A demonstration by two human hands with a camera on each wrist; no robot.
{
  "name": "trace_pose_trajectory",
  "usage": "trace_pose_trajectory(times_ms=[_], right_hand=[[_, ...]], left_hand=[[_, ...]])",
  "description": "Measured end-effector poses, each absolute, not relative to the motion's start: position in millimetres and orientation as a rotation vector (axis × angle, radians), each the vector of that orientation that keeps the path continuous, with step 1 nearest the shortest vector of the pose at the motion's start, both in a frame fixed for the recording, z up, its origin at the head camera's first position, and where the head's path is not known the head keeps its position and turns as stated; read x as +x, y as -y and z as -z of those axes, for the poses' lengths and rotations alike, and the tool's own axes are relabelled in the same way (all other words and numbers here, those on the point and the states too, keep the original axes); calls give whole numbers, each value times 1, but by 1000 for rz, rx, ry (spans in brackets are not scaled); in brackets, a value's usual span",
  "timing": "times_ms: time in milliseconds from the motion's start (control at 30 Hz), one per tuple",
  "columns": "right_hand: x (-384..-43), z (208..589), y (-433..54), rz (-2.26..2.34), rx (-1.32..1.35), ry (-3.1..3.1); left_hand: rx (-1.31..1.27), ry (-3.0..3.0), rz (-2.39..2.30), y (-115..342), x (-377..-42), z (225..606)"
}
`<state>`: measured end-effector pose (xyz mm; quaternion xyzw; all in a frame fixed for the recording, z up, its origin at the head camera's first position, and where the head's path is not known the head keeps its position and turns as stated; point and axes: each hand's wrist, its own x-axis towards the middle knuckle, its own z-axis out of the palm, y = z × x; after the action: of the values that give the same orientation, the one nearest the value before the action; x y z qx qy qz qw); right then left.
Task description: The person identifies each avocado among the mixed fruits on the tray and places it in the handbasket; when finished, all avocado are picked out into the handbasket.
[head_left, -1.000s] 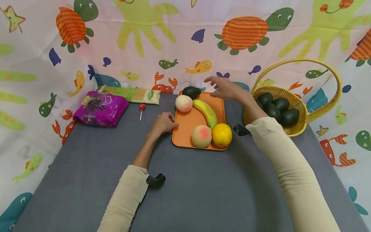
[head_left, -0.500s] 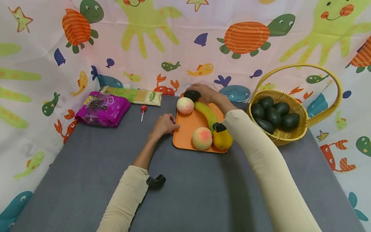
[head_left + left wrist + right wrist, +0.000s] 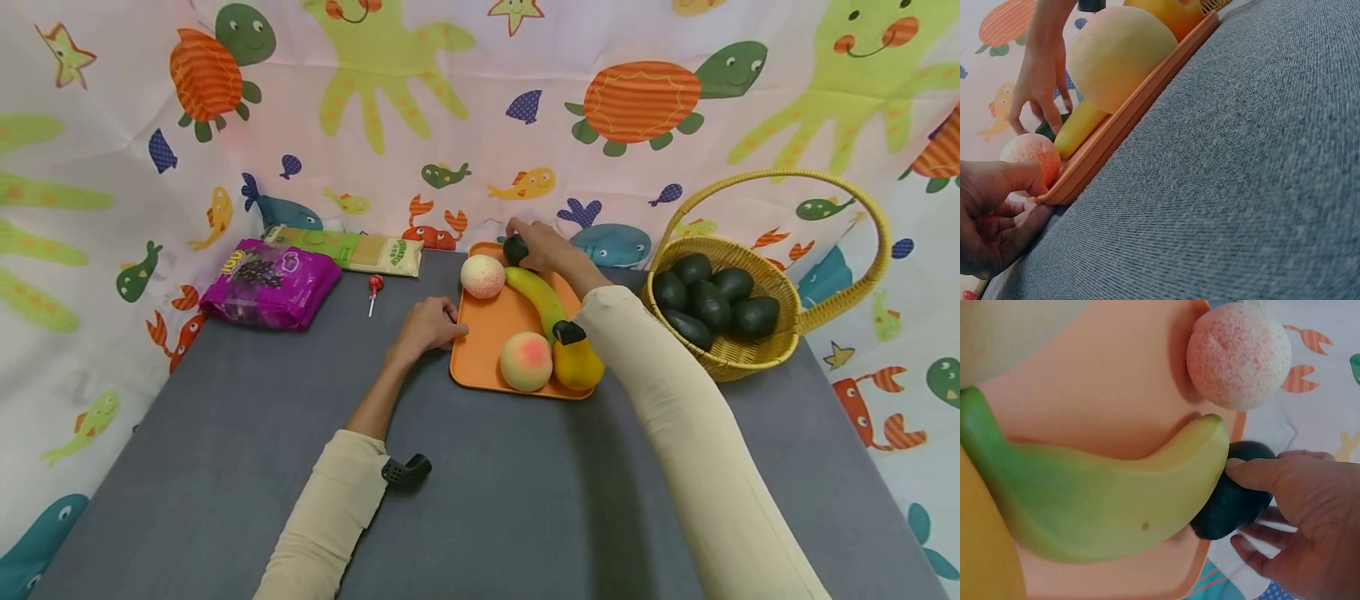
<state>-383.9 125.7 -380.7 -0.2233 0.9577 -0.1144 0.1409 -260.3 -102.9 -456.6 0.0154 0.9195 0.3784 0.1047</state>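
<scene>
My right hand (image 3: 546, 247) grips a dark green avocado (image 3: 1238, 494) at the far end of an orange tray (image 3: 480, 342). Its thumb lies on top of the avocado in the right wrist view. The banana (image 3: 534, 296) lies close against it, and a speckled pinkish peach (image 3: 482, 277) sits at the tray's far left. My left hand (image 3: 429, 325) pinches the tray's left rim, thumb above and fingers below in the left wrist view. At the tray's near side are a larger peach (image 3: 526, 362) and a yellow-orange round fruit (image 3: 576, 363), partly behind the right wrist's camera.
A yellow wicker basket (image 3: 757, 367) holding several avocados (image 3: 709, 305) stands at the right. Back left lie a purple grape-print bag (image 3: 270, 283), a long green-and-tan packet (image 3: 352, 250) and a red lollipop (image 3: 376, 285). A patterned curtain (image 3: 495, 67) rises directly behind.
My right hand has come down onto the avocado from the right and taken hold of it. The avocado has shifted right, away from the speckled peach. My left hand stays on the tray rim.
</scene>
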Motion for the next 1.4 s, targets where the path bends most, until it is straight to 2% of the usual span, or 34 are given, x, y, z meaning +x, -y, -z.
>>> trace_pose_trajectory(times_ms=[167,300,467,667,867,1000,1133,1400], right_hand=[[-380,379,-138,369,-627,-2846],[-361,364,-151,455,-668,-2907],[-315,326,-193,494,-706,-2940],[-254,294,-277,543,-632,-3014],[-230,308,-364,437,-456,-3008],[-220,329,-400,335,-418,-2917],[-213,342,-411,312,-399,-2853],[-208,338,-410,266,-447,-2900]], left_hand=[[55,-2693,-1133,102,-259,455],[43,-2695,-1126,103,-258,455],[25,-2707,-1136,105,-258,456],[32,-2723,-1131,102,-261,456],[17,-2692,-1156,98,-260,458],[33,-2695,-1159,98,-259,457],[39,-2722,-1125,103,-259,456],[47,-2732,-1135,98,-257,456]])
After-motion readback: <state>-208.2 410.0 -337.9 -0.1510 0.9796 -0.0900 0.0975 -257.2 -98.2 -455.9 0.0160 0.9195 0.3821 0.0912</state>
